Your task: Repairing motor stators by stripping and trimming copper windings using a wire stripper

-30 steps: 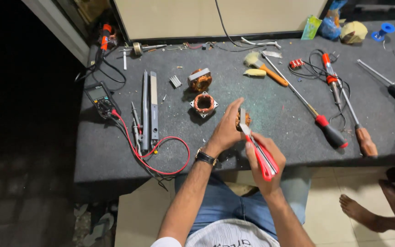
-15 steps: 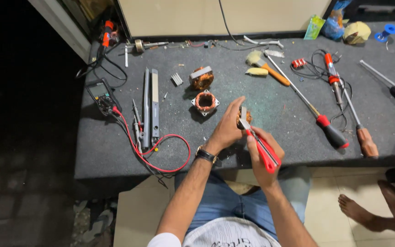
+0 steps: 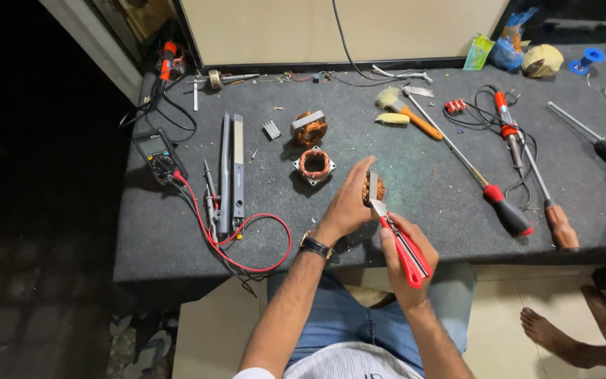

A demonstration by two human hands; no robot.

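Two bare hands meet over the near edge of the dark worktable point(image 3: 177, 245); the left hand point(image 3: 348, 203), wristwatch point(image 3: 315, 245) on its wrist, reaches up from the lap with fingers curled shut around a small copper-wound coil point(image 3: 375, 188), held just above the tabletop; the right hand point(image 3: 407, 256) sits just below it, fist clamped on a red-handled cutter point(image 3: 405, 245) whose metal tip angles up to touch the coil; a second wound stator point(image 3: 315, 165) lies on the table nearby, up and to the left.
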